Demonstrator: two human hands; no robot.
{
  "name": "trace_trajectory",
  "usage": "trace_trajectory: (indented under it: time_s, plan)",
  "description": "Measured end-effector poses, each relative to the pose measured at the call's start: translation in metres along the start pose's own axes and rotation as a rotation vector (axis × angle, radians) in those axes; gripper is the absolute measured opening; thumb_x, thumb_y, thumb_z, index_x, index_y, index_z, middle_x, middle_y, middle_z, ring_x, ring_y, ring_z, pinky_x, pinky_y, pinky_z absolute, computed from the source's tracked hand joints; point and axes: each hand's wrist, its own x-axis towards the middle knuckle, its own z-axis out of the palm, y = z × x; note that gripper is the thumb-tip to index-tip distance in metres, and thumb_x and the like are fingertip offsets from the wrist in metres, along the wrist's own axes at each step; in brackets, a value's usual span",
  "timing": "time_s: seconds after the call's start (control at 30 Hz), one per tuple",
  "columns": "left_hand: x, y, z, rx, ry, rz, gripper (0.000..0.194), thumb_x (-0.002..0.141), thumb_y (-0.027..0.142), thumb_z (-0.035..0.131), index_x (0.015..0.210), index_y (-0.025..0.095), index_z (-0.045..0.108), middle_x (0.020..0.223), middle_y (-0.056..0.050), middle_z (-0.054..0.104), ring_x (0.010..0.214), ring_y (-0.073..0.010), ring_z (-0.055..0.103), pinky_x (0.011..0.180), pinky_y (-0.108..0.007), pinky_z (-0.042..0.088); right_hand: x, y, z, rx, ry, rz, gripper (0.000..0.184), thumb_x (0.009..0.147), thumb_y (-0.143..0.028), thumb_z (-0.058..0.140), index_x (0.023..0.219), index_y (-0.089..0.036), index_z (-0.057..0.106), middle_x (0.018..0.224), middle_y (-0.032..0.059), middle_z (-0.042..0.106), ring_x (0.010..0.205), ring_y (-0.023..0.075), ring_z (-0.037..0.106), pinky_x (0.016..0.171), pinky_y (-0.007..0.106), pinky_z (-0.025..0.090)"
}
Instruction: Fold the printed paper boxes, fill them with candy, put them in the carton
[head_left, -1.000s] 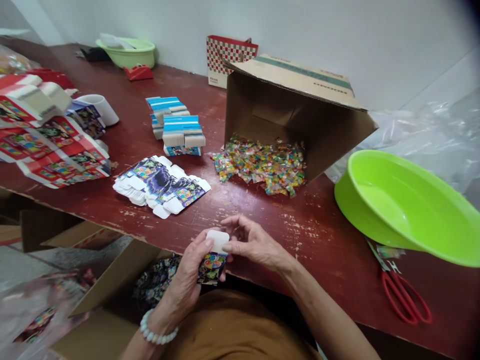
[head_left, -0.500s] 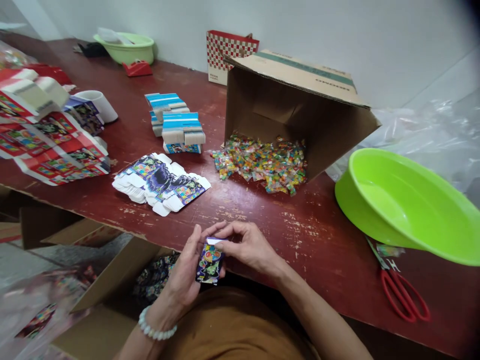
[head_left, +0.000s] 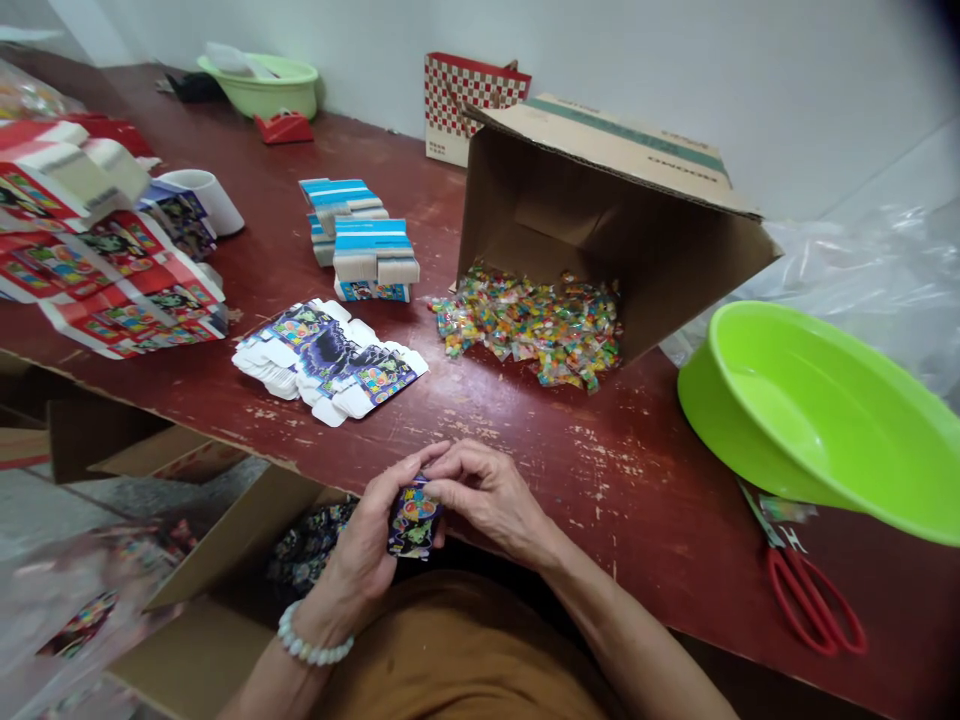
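A small dark printed candy box (head_left: 415, 520) is held between my two hands in front of my body, just past the table's near edge. My left hand (head_left: 367, 540) wraps its side, thumb and fingers closed around it. My right hand (head_left: 484, 495) pinches the box's top end, where no white flap shows any more. Beyond them on the table lies a stack of flat purple-and-white box blanks (head_left: 330, 360). Small clear packets of colourful candy (head_left: 532, 325) spill from a cardboard box (head_left: 555, 210) tipped on its side.
A green basin (head_left: 817, 420) stands at right, with red-handled scissors (head_left: 814, 600) in front. Stacked red cartons (head_left: 112, 260) and blue-topped card stacks (head_left: 367, 240) sit to the left. Below the table edge, an open carton (head_left: 217, 600) holds many dark boxes (head_left: 315, 540).
My right fingers have closed over the box's top end, and the white flap seen before is out of sight. The view has shifted slightly, moving the table things a little rightward.
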Motion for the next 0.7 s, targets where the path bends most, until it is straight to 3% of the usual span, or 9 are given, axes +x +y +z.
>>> trace_trajectory:
  time_s: [0.13, 0.27, 0.33, 0.4, 0.47, 0.53, 0.6, 0.7]
  plan:
    - [0.002, 0.004, -0.003, -0.099, 0.069, -0.010, 0.044, 0.076, 0.023, 0.060, 0.118, 0.012, 0.069, 0.108, -0.012, 0.074, 0.070, -0.0197, 0.070, 0.047, -0.026, 0.055, -0.006, 0.009, 0.008, -0.204, -0.011, -0.126, 0.025, 0.075, -0.030, 0.081, 0.096, -0.021, 0.071, 0.102, 0.0046, 0.066, 0.093, 0.0163, 0.061, 0.080, 0.030, 0.052]
    - [-0.008, 0.003, -0.030, 0.043, 0.095, 0.092, 0.050, 0.081, 0.034, 0.062, 0.127, 0.015, 0.062, 0.087, -0.007, 0.076, 0.049, -0.0151, 0.062, 0.043, -0.026, 0.050, 0.026, 0.015, 0.008, -0.242, -0.146, -0.051, 0.022, 0.084, -0.036, 0.073, 0.099, -0.021, 0.069, 0.101, 0.0034, 0.065, 0.085, 0.0144, 0.062, 0.075, 0.028, 0.051]
    - [-0.016, 0.001, -0.055, 0.241, 0.186, 0.181, 0.051, 0.082, 0.043, 0.064, 0.127, 0.018, 0.063, 0.081, -0.004, 0.076, 0.054, -0.0167, 0.064, 0.050, -0.026, 0.051, 0.059, 0.017, 0.004, -0.328, -0.039, 0.036, 0.027, 0.087, -0.036, 0.068, 0.109, -0.019, 0.066, 0.101, 0.0047, 0.064, 0.082, 0.0151, 0.063, 0.075, 0.029, 0.052]
    - [-0.024, -0.001, -0.087, 0.466, 0.370, 0.287, 0.046, 0.079, 0.049, 0.068, 0.115, 0.020, 0.071, 0.100, -0.006, 0.077, 0.086, -0.0235, 0.071, 0.069, -0.026, 0.055, 0.096, 0.018, 0.000, -0.521, 0.121, 0.054, 0.036, 0.087, -0.032, 0.067, 0.118, -0.015, 0.060, 0.112, 0.0094, 0.061, 0.089, 0.0175, 0.062, 0.084, 0.034, 0.051]
    - [-0.030, -0.001, -0.118, 0.664, 0.492, 0.349, 0.050, 0.080, 0.057, 0.065, 0.120, 0.026, 0.069, 0.112, -0.005, 0.075, 0.110, -0.0285, 0.066, 0.089, -0.031, 0.051, 0.127, 0.020, -0.001, -0.696, 0.174, 0.078, 0.050, 0.086, -0.037, 0.068, 0.128, -0.014, 0.053, 0.125, 0.0147, 0.054, 0.103, 0.0222, 0.060, 0.092, 0.039, 0.049]
    - [-0.034, 0.000, -0.141, 0.772, 0.561, 0.354, 0.053, 0.080, 0.061, 0.062, 0.121, 0.028, 0.067, 0.116, -0.005, 0.074, 0.117, -0.0306, 0.063, 0.100, -0.037, 0.046, 0.146, 0.023, 0.003, -0.829, 0.185, 0.114, 0.059, 0.085, -0.046, 0.068, 0.131, -0.015, 0.050, 0.130, 0.0176, 0.049, 0.115, 0.0283, 0.056, 0.095, 0.044, 0.047]
    - [-0.036, 0.002, -0.151, 0.781, 0.597, 0.358, 0.050, 0.082, 0.062, 0.060, 0.118, 0.028, 0.067, 0.114, -0.005, 0.075, 0.117, -0.0314, 0.062, 0.105, -0.041, 0.043, 0.153, 0.027, 0.009, -0.908, 0.194, 0.141, 0.059, 0.084, -0.053, 0.067, 0.127, -0.016, 0.052, 0.131, 0.0183, 0.047, 0.119, 0.0324, 0.053, 0.093, 0.048, 0.047]
    - [-0.033, 0.007, -0.140, 0.736, 0.599, 0.421, 0.040, 0.082, 0.055, 0.063, 0.111, 0.028, 0.068, 0.113, -0.004, 0.074, 0.115, -0.0299, 0.063, 0.105, -0.039, 0.043, 0.154, 0.034, 0.018, -0.892, 0.246, 0.158, 0.050, 0.080, -0.052, 0.070, 0.116, -0.019, 0.058, 0.126, 0.0153, 0.049, 0.118, 0.0319, 0.054, 0.092, 0.047, 0.047]
